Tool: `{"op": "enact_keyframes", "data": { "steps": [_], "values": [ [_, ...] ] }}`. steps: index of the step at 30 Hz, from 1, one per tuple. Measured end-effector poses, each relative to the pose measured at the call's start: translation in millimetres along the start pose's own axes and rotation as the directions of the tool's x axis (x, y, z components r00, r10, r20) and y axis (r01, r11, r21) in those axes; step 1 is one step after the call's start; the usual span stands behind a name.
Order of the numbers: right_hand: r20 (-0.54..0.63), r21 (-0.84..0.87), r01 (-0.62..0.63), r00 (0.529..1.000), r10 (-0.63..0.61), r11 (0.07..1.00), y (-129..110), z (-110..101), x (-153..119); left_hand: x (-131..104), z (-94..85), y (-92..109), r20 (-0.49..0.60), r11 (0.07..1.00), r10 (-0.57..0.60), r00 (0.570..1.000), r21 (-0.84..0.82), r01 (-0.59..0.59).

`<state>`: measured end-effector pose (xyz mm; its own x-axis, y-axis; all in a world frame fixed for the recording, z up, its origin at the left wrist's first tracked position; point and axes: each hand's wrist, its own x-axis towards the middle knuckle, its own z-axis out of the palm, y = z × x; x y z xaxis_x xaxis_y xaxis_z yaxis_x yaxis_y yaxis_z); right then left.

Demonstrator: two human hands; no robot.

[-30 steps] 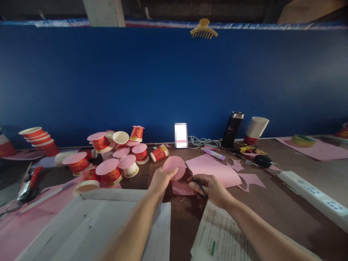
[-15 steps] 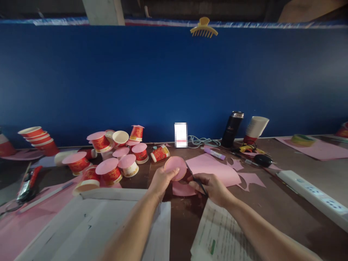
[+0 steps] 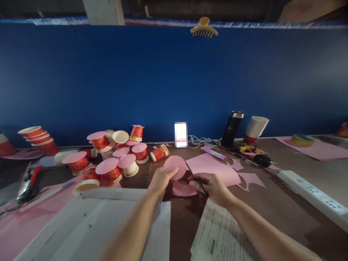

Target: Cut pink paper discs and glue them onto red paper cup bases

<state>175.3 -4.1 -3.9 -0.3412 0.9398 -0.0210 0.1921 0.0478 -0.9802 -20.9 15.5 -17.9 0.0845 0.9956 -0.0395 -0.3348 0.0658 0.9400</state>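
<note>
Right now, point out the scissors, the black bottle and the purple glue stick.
Scissors (image 3: 200,184): head view, dark handle by the right hand (image 3: 214,189).
Black bottle (image 3: 231,131): head view, middle of the body.
Purple tube (image 3: 214,153): head view, middle of the barrel.

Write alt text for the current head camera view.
A left hand holds a round pink paper disc beside black scissors in the right hand, above a brown table. Red and white paper cups, many topped with pink discs, cluster to the left; a black flask and white power strip are at right.
</note>
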Motion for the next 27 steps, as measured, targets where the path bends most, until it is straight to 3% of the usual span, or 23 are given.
{"op": "enact_keyframes", "data": {
  "steps": [12,27],
  "values": [
    [-0.008,0.005,-0.002,1.0,0.002,1.0,-3.1,-2.9,-0.3,-3.7,2.5,8.3,-0.007,1.0,-0.031,1.0,-0.002,0.031],
    [0.015,-0.029,-0.016,1.0,0.017,0.999,-8.6,-3.0,-1.7,-7.1,2.9,15.5,0.044,0.982,-0.03,0.999,0.187,0.021]
  ]
}}
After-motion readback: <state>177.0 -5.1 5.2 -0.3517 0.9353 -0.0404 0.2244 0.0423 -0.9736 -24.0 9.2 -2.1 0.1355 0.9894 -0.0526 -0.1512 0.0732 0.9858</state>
